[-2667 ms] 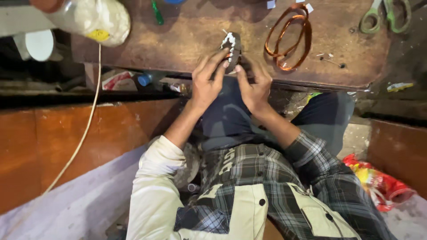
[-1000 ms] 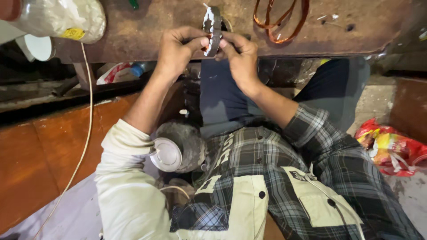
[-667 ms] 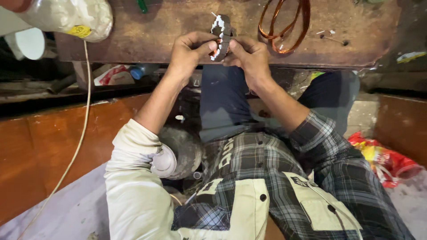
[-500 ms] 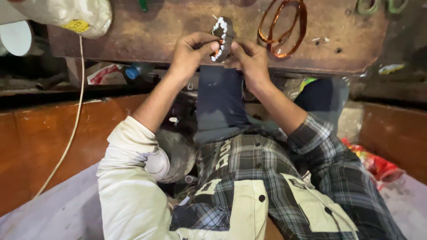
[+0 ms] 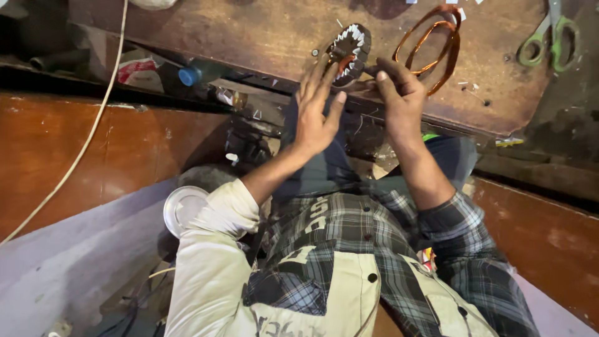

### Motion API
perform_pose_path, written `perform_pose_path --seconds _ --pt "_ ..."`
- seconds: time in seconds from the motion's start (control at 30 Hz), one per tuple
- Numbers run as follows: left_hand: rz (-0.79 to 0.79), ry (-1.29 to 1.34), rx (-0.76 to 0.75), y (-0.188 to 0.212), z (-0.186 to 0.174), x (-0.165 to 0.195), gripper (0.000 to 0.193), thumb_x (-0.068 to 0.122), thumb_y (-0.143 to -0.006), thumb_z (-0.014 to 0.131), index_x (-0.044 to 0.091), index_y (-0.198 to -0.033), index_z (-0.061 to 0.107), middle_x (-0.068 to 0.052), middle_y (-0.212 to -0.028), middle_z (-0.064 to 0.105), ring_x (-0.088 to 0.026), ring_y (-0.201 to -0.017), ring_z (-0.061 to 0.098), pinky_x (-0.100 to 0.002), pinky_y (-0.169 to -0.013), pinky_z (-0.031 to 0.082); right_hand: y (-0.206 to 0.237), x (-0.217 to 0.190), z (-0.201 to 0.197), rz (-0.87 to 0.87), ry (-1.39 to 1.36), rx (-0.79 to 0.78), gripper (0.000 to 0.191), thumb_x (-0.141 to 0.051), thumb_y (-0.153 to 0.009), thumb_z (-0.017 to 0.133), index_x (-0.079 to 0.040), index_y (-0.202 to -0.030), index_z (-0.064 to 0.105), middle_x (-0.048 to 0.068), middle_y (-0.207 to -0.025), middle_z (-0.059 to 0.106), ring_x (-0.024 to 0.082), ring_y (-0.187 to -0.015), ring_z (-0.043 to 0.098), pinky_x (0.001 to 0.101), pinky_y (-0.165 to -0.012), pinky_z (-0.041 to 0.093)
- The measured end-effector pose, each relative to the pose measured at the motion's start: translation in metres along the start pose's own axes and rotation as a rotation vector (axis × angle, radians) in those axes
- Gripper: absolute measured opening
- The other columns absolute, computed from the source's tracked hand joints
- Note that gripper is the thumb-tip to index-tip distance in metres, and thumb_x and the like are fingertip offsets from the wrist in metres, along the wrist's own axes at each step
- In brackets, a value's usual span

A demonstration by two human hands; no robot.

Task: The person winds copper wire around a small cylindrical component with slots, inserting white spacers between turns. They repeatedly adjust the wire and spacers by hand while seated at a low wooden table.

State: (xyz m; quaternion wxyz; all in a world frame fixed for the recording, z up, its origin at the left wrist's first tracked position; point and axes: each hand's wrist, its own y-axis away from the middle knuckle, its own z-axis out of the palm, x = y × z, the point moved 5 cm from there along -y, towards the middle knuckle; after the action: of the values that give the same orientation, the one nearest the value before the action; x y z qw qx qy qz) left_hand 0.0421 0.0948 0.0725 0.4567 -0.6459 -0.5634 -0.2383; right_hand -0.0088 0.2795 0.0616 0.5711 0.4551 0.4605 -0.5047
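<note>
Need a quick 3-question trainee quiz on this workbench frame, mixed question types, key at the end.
1. True or false: the green-handled scissors lie on the bench to the right of the copper wire coil.
2. Which of the hands has its fingers spread open beside the round toothed part?
A. left hand
B. right hand
3. Fill in: the cap on the bottle under the bench edge is ____.

Key: 1 true; 2 A; 3 blue.
</note>
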Motion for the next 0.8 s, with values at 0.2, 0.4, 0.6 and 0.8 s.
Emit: perform_pose_path --seconds 0.2,0.4,0.6,0.8 --pt "-0.038 0.311 -0.032 -0.001 0.012 0.006 0.069 0.031 -0.106 0.065 0.007 -0.164 0.034 -0.020 -0.177 0.015 -0.038 -0.168 0.008 -0.049 -0.137 0.007 0.019 -0.034 -0.001 -0.320 0.407 0.151 0.023 -0.001 -0.109 0.063 0.002 -0.132 0.067 0.012 -0.115 0.073 0.015 -0.098 0.070 0.0285 -0.085 0.058" --pt "0.032 0.182 0.037 0.011 0.003 0.023 0.078 0.028 -0.106 0.065 -0.001 -0.165 0.022 -0.023 -0.174 0.017 -0.041 -0.165 0.014 -0.051 -0.136 0.012 -0.003 -0.087 -0.070 -0.606 0.788 0.398 0.034 0.009 -0.098 0.063 0.004 -0.131 0.065 0.015 -0.117 0.072 0.021 -0.077 0.063 0.0326 -0.069 0.052" --pt "0.072 0.092 0.063 0.049 0.007 0.031 0.073 0.019 -0.101 0.068 -0.004 -0.160 0.030 -0.027 -0.169 0.024 -0.044 -0.159 0.027 -0.053 -0.130 0.018 -0.070 -0.068 -0.134 -0.108 1.069 0.186 0.024 -0.019 -0.107 0.075 -0.003 -0.124 0.070 0.017 -0.105 0.079 0.024 -0.090 0.078 0.0354 -0.082 0.060" --pt "0.000 0.121 0.057 0.075 0.015 0.020 0.065 0.012 -0.098 0.067 -0.005 -0.155 0.039 -0.029 -0.165 0.031 -0.045 -0.154 0.034 -0.051 -0.128 0.030 -0.076 -0.041 -0.109 0.014 1.377 0.116 0.071 -0.022 -0.085 0.086 0.003 -0.141 0.050 0.024 -0.090 0.075 0.043 -0.084 0.071 0.0500 -0.075 0.055"
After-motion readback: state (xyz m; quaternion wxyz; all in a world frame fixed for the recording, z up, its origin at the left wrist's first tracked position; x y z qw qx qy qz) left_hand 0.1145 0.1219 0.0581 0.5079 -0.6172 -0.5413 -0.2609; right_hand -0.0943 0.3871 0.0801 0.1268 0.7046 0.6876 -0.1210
